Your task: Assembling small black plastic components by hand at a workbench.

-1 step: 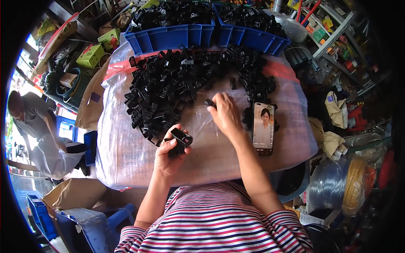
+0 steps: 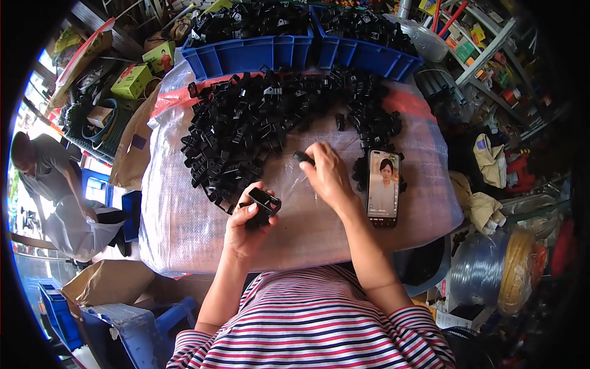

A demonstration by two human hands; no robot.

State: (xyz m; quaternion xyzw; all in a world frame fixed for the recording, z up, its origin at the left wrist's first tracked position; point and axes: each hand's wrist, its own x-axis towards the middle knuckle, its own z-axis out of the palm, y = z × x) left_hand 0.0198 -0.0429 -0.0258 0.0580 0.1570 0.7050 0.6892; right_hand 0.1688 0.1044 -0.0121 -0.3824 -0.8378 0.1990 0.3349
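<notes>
My left hand is closed round a few black plastic parts, hollow and box-like; one glossy black part shows on top, and the fingers hide the rest. Between the thumb and fingers of my right hand is a small dark part, its exact kind too small to tell. The hands are apart, over the near middle of the wrapped work surface. Just beyond them lies a wide pile of similar black plastic parts, curving round to the right. A single black part lies apart within that curve.
Two blue bins heaped with black parts stand along the far edge. A phone with a lit screen lies right of my right forearm. A person in grey sits at the far left. Coiled tubing stands at the lower right.
My right hand has drawn slightly back toward me with the small dark part, which now shows more. My left hand has hardly moved.
</notes>
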